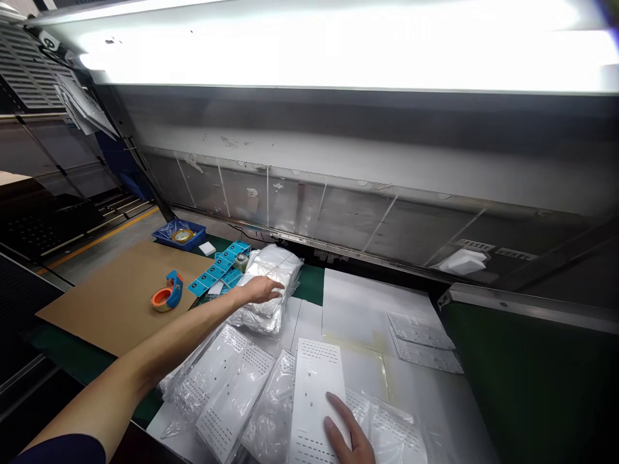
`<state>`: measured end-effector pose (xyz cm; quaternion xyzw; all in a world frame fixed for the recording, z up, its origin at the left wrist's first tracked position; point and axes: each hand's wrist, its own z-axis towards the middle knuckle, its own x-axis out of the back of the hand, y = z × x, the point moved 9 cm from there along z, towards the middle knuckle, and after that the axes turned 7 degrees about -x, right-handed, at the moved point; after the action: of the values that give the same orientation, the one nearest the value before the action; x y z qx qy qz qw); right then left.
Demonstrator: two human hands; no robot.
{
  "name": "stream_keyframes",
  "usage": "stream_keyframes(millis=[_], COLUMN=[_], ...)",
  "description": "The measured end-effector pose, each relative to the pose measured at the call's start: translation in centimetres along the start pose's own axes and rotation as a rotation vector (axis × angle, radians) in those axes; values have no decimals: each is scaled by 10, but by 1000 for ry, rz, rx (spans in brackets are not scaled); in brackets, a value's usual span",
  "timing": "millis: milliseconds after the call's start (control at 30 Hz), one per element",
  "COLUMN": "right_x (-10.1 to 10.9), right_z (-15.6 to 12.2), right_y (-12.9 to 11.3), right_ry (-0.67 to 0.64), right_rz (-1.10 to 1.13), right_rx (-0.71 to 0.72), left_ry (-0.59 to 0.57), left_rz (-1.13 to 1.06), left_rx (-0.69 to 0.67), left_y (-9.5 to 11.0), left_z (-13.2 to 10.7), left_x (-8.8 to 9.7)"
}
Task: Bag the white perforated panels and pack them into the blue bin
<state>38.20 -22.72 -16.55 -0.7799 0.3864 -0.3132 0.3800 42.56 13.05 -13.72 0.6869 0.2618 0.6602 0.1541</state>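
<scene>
Your left arm (178, 335) is stretched out, left hand (258, 290) open, fingers resting on a stack of clear-bagged white parts (271, 267). Your right hand (349, 432) lies open, ungripping, fingers spread on a white perforated rectangular panel (316, 386).

Tape dispenser (167, 291) on cardboard sheet (106, 296)

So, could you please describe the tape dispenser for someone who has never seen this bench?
At the far left of the bench lies a brown cardboard sheet. On it, beside the strip of teal labels, sits the tape dispenser. Its blue-and-orange body sets it apart.
</scene>
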Motion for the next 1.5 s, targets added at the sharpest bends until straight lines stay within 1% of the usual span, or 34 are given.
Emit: stream_keyframes(millis=[67,100,133,200,267,367,433,533,600,633,700,767,833,900,967,1033,1100,1200,1267,1367,1433,1500], right_x=[1,0,-4,-18,-35,-64,-91,-134,-152,-155,-151,-136,-119,-105,-98,-97,-103,-117,-123,-122,-116,-108], right_z=[-1,0,1,5,14,39,58,84,96,100,106,109,109,105,101,99,98,101,102,100,95,90], right_y=[1,2,3,2,-7,-29,-43,-52,-50,-46,-39,-37,-42,-51,-61,-70,-73,-63,-52,-38,-36,-41], right_ry=[0,-21,-62,-198,-323,-411,-457,-512,-517,-509,-473,-424,-385,-365,-357,-349,-346,-346,-328,-302,-302,-306], right_rz=[79,145,224,383,519,688,737,684,615,572,475,379,297,245,229,232,227,183,137,75,52,53], right_rx=[-23,-47,-79,-147,-173,-123,-95,-88,-96,-101,-100,-70,-32,-13,-8,-2,3,0,2,7,8,10], left_ry=[-38,-50,-55,-46,-19,29,61,119,157,174,204,235,257,250,210,163,130,117,126,165,195,216], left_rz=[6,9,12,17,15,-11,-45,-115,-168,-196,-251,-295,-318,-323,-312,-292,-270,-247,-243,-260,-281,-303], left_rx=[-9,-8,0,29,70,118,135,160,186,200,222,238,241,223,189,162,161,190,203,214,212,201], left_y=[0,0,-1,-5,-10,-19,-24,-33,-42,-47,-56,-63,-66,-64,-58,-50,-46,-50,-55,-61,-62,-60], left_z=[-6,-9,-12,-19,-24,-28,-30,-34,-37,-38,-40,-40,-38,-35,-31,-29,-27,-28,-28,-31,-33,-35], left_x=[-17,-25,-33,-43,-49,-48,-43,-32,-23,-19,-9,-1,6,6,0,-11,-21,-27,-24,-14,-7,-3])
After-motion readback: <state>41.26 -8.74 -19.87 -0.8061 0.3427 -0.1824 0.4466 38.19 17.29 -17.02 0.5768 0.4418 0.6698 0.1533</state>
